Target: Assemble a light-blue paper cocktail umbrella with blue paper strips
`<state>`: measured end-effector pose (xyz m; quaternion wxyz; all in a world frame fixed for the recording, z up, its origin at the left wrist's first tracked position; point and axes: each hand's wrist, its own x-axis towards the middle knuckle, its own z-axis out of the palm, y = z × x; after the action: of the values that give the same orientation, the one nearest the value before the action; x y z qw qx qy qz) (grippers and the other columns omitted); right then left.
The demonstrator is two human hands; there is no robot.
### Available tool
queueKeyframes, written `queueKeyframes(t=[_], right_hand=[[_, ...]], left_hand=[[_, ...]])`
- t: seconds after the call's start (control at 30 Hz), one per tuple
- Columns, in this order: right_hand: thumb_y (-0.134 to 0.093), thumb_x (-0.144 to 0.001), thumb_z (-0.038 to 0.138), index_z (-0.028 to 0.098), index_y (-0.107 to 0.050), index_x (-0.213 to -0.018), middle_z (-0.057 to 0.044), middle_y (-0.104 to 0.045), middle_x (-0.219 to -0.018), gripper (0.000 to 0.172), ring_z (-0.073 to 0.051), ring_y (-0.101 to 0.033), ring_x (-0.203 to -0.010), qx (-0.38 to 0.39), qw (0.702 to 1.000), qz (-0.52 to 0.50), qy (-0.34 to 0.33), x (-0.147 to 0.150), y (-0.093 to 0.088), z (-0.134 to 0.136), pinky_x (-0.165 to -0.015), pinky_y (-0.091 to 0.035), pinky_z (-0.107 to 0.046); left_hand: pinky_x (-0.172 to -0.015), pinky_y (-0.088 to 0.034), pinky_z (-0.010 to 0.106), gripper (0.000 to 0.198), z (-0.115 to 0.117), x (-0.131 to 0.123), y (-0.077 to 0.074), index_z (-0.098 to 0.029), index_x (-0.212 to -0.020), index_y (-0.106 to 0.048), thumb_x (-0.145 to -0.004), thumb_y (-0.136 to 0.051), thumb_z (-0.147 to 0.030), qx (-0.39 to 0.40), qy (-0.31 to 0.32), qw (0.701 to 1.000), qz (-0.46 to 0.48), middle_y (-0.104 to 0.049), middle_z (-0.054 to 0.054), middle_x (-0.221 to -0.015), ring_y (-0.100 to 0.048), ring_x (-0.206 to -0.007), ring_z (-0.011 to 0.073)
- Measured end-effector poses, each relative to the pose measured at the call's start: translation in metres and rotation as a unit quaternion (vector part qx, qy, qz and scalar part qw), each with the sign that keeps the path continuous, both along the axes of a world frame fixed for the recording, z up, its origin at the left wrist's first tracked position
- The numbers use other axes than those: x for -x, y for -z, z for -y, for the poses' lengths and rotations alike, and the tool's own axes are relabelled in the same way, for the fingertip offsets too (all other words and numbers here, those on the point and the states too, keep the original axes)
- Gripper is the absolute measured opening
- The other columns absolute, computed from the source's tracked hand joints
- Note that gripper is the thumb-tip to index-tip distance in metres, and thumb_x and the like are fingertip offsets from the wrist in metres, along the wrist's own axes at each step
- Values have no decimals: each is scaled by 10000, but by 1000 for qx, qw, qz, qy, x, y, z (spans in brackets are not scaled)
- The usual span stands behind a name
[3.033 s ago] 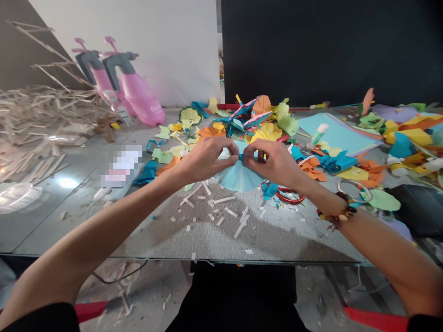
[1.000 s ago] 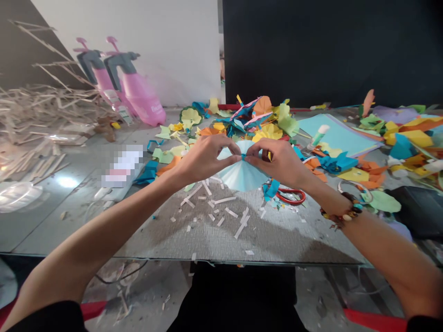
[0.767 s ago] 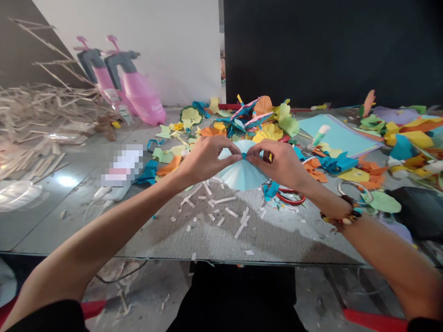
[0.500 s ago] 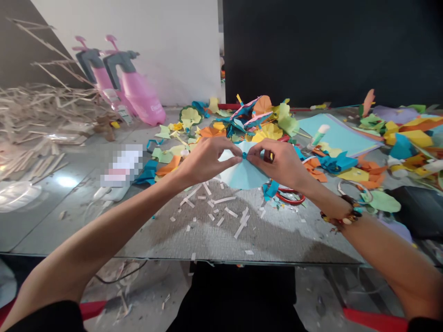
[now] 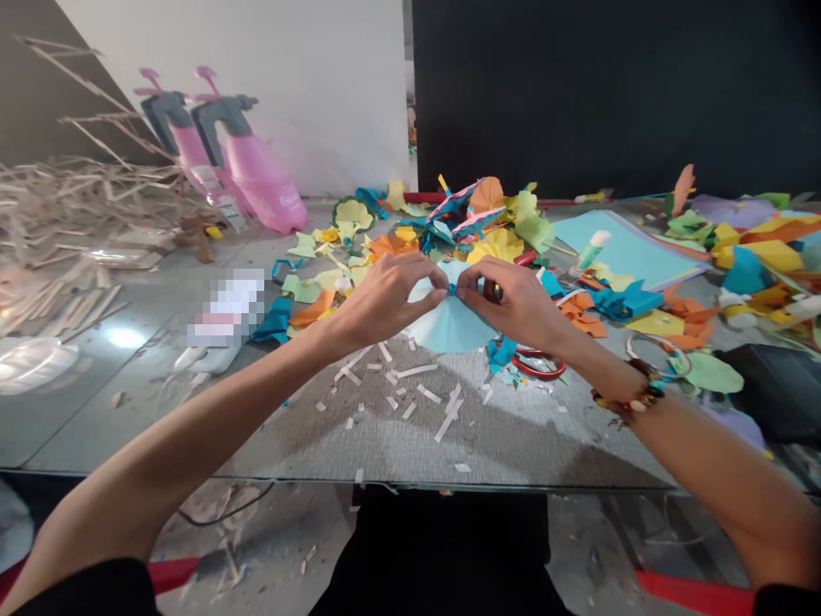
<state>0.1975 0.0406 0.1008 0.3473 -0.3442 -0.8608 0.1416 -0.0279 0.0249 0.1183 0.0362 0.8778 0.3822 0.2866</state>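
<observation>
From the head camera, we look down at our left hand (image 5: 385, 299) and our right hand (image 5: 519, 301), which meet over a grey table (image 5: 513, 436). Both hands are narrow, with thumbs and fingers pinched together on a pleated light-blue paper fan (image 5: 449, 323). The fan sits between the hands, its gathered point held up at their fingertips and its pleats spreading down toward us. A small teal paper band (image 5: 452, 290) wraps the gathered point, right between the two pinches. Just beyond our right hand lie red-handled scissors (image 5: 539, 366) and a teal paper scrap (image 5: 501, 352), and a beaded bracelet (image 5: 632, 398) circles our right wrist. Farther right of that hand are a glue stick (image 5: 593, 250) resting on light-blue paper sheets (image 5: 625, 248). Straight ahead of both hands is a heap of cut coloured paper (image 5: 449, 227). White paper strips (image 5: 416, 385) are scattered on the table nearer us than the hands. Well left of our left hand stand pink spray bottles (image 5: 256, 175), beside a pile of wooden sticks (image 5: 83, 205).
</observation>
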Motion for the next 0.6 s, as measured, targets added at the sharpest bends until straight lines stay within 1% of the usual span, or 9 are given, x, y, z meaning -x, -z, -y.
queueKeyframes(t=[0.13,0.43,0.53,0.6], right_hand=[[-587,-960,294,203,-623,-891,-36,-641,-885,120,-156,-553,-702,-1,1000,10,-4,0,0,-1,-674,-412,-306],[-562,-972,300,209,-589,-901,-33,-602,-878,119,-158,-548,-716,-9,1000,16,-13,0,1,1,-679,-413,-310],[-565,-971,299,209,-589,-897,-32,-605,-887,119,-153,-549,-702,-12,1000,17,-11,1,1,1,-668,-407,-307],[-569,-972,299,208,-594,-894,-33,-616,-893,122,-155,-556,-706,-14,1000,15,-4,2,1,1,-670,-405,-306]], left_hand=[[-867,-446,295,140,-1,1,1,-175,-1002,-674,-970,-569,-262,-7,10,1000,-13,-699,41,-939,-606,-795,145],[-852,-429,302,116,0,2,2,-191,-995,-661,-964,-571,-258,-3,1,1000,-19,-692,36,-946,-606,-812,155],[-875,-416,313,128,-1,4,1,-197,-997,-661,-977,-559,-273,-5,4,1000,-25,-709,35,-993,-620,-848,159],[-890,-407,317,139,-2,5,1,-200,-1007,-660,-987,-545,-276,-7,10,1000,-25,-717,34,-1037,-634,-909,168]])
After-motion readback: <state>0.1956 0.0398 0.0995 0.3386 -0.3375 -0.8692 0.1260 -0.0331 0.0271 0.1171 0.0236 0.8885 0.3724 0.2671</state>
